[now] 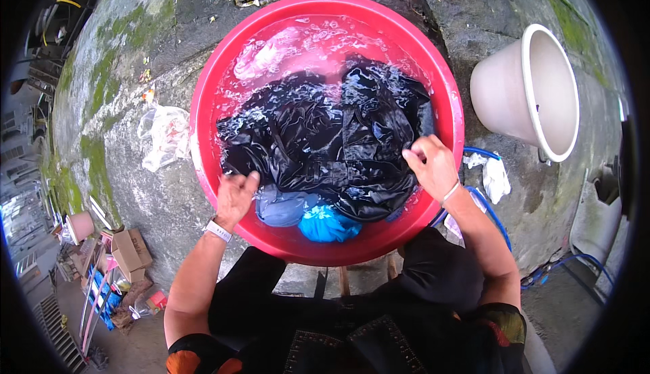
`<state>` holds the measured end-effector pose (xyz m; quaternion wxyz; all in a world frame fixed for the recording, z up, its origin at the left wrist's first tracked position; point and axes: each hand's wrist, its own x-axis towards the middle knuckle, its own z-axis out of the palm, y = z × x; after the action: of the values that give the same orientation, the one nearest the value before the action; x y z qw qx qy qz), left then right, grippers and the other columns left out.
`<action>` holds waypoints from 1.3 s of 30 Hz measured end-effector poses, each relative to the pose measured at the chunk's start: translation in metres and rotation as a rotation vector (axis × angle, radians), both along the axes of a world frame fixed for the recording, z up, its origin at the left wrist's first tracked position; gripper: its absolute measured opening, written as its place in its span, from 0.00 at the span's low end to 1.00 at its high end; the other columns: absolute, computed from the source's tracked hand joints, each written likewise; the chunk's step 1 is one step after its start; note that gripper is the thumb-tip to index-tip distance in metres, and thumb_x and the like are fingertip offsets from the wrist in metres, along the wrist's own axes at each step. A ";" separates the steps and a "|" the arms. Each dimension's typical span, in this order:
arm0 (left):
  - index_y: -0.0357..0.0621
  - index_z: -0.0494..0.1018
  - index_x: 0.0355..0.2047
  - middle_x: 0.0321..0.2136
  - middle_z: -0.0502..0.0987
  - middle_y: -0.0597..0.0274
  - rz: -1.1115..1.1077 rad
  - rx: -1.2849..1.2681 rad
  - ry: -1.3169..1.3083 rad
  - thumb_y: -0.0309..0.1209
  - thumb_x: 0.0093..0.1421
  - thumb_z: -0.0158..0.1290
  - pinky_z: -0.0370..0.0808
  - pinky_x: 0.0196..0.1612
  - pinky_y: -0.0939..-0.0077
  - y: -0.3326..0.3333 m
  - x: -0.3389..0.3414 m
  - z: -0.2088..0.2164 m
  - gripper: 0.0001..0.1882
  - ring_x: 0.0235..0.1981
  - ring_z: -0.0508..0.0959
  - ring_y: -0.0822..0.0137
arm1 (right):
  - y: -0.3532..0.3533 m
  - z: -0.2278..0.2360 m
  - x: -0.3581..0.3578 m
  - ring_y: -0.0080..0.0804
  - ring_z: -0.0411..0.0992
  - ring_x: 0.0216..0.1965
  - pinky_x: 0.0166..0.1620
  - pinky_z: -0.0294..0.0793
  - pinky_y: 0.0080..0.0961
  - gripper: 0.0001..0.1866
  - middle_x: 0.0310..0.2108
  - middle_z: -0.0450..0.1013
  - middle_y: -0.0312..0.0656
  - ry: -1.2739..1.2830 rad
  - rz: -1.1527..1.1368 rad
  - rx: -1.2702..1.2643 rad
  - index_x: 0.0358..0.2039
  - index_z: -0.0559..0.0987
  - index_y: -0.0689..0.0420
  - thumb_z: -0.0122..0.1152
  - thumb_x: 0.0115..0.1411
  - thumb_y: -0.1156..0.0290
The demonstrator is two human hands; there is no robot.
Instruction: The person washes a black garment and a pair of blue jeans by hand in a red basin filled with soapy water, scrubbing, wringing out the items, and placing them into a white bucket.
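Wet black clothing [338,137] is spread across the soapy water in a large red tub [203,96]. At its lower left edge, my left hand [235,198] is closed on the cloth, just inside the rim. My right hand [435,165] pinches the right side of the same black clothing near the opposite rim. Closer to me, a grey-blue cloth [279,206] and a bright blue cloth [328,225] lie bunched in the water. Pale pink fabric [267,52] floats at the far left of the tub.
A whitish bucket [504,96] lies tilted right of the tub. A blue hose [497,220] runs along the ground there, by a crumpled white item [496,179]. To the left are a clear plastic bag [166,137] and a cardboard box [131,252]. Moss patches the stone paving.
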<state>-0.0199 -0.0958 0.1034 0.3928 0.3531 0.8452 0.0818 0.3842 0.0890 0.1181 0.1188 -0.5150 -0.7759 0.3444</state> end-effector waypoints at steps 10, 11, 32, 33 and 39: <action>0.34 0.71 0.44 0.38 0.78 0.38 0.030 0.215 0.285 0.56 0.57 0.59 0.75 0.48 0.52 0.092 0.049 -0.030 0.34 0.43 0.78 0.41 | 0.019 -0.015 -0.033 0.53 0.76 0.38 0.39 0.76 0.44 0.19 0.37 0.74 0.48 -0.192 -0.084 0.057 0.39 0.73 0.56 0.71 0.53 0.64; 0.32 0.71 0.44 0.42 0.77 0.36 0.046 0.161 0.225 0.57 0.56 0.59 0.74 0.51 0.52 0.089 0.044 -0.037 0.35 0.46 0.77 0.39 | 0.021 -0.023 -0.022 0.53 0.77 0.38 0.39 0.76 0.43 0.21 0.36 0.75 0.48 -0.232 -0.106 0.038 0.40 0.72 0.56 0.73 0.52 0.64; 0.46 0.76 0.45 0.26 0.73 0.72 0.323 0.070 -0.483 0.31 0.64 0.55 0.70 0.22 0.83 0.031 0.030 0.005 0.10 0.25 0.71 0.79 | 0.022 -0.054 0.003 0.24 0.71 0.38 0.47 0.72 0.24 0.20 0.39 0.75 0.37 0.251 -0.305 -0.577 0.50 0.74 0.61 0.68 0.60 0.69; 0.47 0.75 0.46 0.28 0.74 0.68 0.379 0.043 -0.553 0.30 0.65 0.53 0.75 0.27 0.80 0.030 0.031 0.004 0.10 0.27 0.74 0.76 | 0.018 -0.053 0.004 0.28 0.73 0.38 0.46 0.72 0.26 0.20 0.37 0.77 0.40 0.246 -0.250 -0.539 0.48 0.74 0.61 0.69 0.58 0.68; 0.46 0.72 0.46 0.36 0.77 0.60 0.819 0.209 -0.859 0.22 0.68 0.42 0.79 0.48 0.52 0.046 0.015 -0.012 0.12 0.38 0.80 0.56 | 0.010 -0.041 0.015 0.37 0.76 0.41 0.47 0.78 0.41 0.18 0.40 0.76 0.41 0.183 -0.375 -0.685 0.53 0.72 0.56 0.61 0.64 0.72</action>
<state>-0.0050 -0.0495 0.0916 0.5989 -0.0291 0.6654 0.4446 0.3988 0.0990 0.0766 0.0697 -0.6245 -0.4949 0.6001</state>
